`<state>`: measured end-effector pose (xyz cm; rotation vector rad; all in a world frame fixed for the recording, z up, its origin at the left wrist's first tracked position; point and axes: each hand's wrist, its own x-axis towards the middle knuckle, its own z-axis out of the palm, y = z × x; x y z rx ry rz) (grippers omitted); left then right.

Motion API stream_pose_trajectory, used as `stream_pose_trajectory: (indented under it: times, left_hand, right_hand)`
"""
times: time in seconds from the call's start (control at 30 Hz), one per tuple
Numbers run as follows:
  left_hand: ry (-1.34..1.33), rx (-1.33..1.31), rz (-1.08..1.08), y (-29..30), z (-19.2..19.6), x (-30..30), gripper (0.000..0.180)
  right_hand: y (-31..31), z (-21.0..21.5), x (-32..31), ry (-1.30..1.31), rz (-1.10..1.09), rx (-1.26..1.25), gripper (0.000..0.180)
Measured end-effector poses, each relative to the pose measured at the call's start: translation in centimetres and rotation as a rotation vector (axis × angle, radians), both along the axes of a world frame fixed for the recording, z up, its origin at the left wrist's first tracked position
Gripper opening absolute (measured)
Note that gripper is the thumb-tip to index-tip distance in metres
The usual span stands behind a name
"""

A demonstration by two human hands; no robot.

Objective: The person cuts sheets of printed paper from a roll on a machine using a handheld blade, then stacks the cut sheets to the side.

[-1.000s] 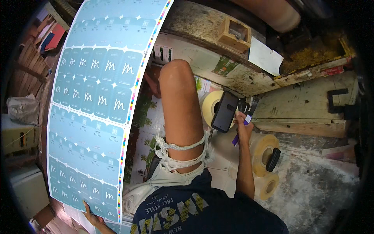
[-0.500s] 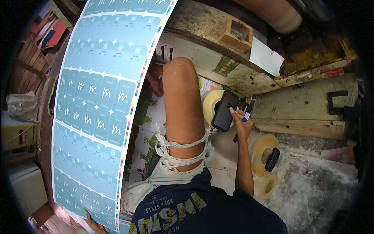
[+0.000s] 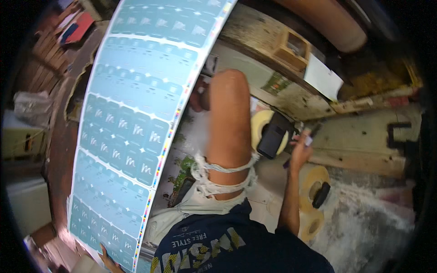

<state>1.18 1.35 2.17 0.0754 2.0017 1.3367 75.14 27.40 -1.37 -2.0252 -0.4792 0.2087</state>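
A long printed sheet [image 3: 123,132] in pale blue and teal, with repeated label panels and a colour strip on its right edge, runs along my left side. My left hand [image 3: 108,261] rests at its lower end with fingers stretched over the print. On the right, my right hand [image 3: 300,150] is closed around a slim purple-and-white object [image 3: 309,140]; blur hides its kind. Just left of that hand, a black phone [image 3: 273,138] lies tilted on a roll of clear film [image 3: 260,123]. The right fingers are apart from the phone.
My bare knee [image 3: 230,104] rises between the sheet and the rolls. More film rolls [image 3: 314,182] stand beside my right forearm. A wooden ledge holds a small wooden box [image 3: 293,48] and white paper [image 3: 322,77]. A red item [image 3: 79,28] lies at far left.
My right hand has drawn off the phone, where its thumb or finger was touching the screen. The screen looks darker now. The whole view has shifted; my left hand stays at the sheet.
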Motion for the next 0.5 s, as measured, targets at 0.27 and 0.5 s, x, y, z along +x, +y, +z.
stream_pose_trajectory:
  times: [0.27,0.5]
  left_hand:
    - [0.149,-0.061,-0.099,-3.8,1.5,-2.2,0.058]
    - [0.065,0.046,-0.075,-8.7,-1.6,-2.1,0.053]
  right_hand:
    - [5.7,9.3,-13.7,0.485,0.654,0.300,0.029]
    - [13.1,4.7,-14.6,0.583,0.951,0.248,0.029]
